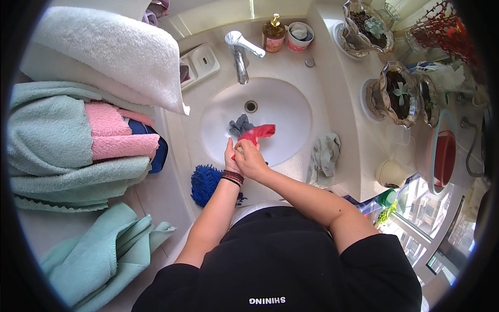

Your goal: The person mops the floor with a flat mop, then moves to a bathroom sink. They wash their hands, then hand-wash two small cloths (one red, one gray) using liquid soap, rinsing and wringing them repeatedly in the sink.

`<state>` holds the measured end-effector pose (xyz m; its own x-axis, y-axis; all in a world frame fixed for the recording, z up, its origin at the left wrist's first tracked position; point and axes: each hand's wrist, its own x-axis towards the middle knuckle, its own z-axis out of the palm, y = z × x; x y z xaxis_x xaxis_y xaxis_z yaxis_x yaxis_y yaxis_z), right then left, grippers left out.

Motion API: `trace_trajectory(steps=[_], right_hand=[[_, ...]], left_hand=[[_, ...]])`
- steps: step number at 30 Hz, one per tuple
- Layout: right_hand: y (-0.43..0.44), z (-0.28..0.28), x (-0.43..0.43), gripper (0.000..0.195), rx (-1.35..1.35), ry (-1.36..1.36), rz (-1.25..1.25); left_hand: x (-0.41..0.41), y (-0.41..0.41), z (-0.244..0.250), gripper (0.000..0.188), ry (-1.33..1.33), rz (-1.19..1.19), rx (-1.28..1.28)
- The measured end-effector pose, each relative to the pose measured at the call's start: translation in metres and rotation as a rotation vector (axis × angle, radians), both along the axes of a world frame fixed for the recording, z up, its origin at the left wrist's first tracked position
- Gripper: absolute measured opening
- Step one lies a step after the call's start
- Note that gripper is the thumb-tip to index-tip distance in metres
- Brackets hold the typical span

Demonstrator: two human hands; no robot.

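Over the near part of the white oval washbasin [292,101], my left hand [230,159] holds a red sock-like cloth [265,132] against its palm. My right hand [252,159] is pressed on the same cloth from above, its fingers curled around a small pale piece that looks like soap. One end of the red cloth sticks out past my fingers to the right. A wet dark grey cloth [241,125] lies crumpled in the basin just beyond my hands. Farther back are the drain [251,106] and a chrome tap [241,62], with no water seen running.
A blue chenille cloth [206,183] lies left of my forearm; a pale crumpled cloth [326,152] lies right of the basin. Behind stand a soap dish [204,60], pump bottle [273,35] and tub [299,37]. Towels [105,54] hang left; glass-potted succulents [401,91] stand right.
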<state>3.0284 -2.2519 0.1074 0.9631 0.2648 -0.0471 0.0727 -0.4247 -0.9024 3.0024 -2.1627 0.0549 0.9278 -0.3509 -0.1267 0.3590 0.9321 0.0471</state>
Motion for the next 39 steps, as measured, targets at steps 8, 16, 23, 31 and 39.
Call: trace_trajectory(steps=[8, 16, 23, 31, 39], right_hand=[[-0.021, -0.022, 0.051, 0.014, -0.104, 0.273, -0.171], [-0.015, -0.037, 0.044, 0.018, -0.071, 0.196, -0.286], [-0.077, -0.062, 0.065, 0.021, 0.852, 1.459, -0.431], [-0.086, -0.041, 0.088, 0.017, 1.157, 1.256, -0.312], [-0.043, 0.014, 0.002, 0.015, 0.107, -0.195, 0.132]], left_hand=[[0.007, -0.033, 0.051, 0.033, 0.549, 0.022, 0.276], [0.002, -0.040, 0.046, 0.031, 0.607, 0.121, 0.349], [0.006, -0.033, 0.074, 0.045, 0.446, 0.088, 0.197], [0.001, -0.025, 0.057, 0.072, 0.654, 0.238, 0.117], [0.001, -0.050, 0.026, 0.046, 0.353, 0.169, 0.284]])
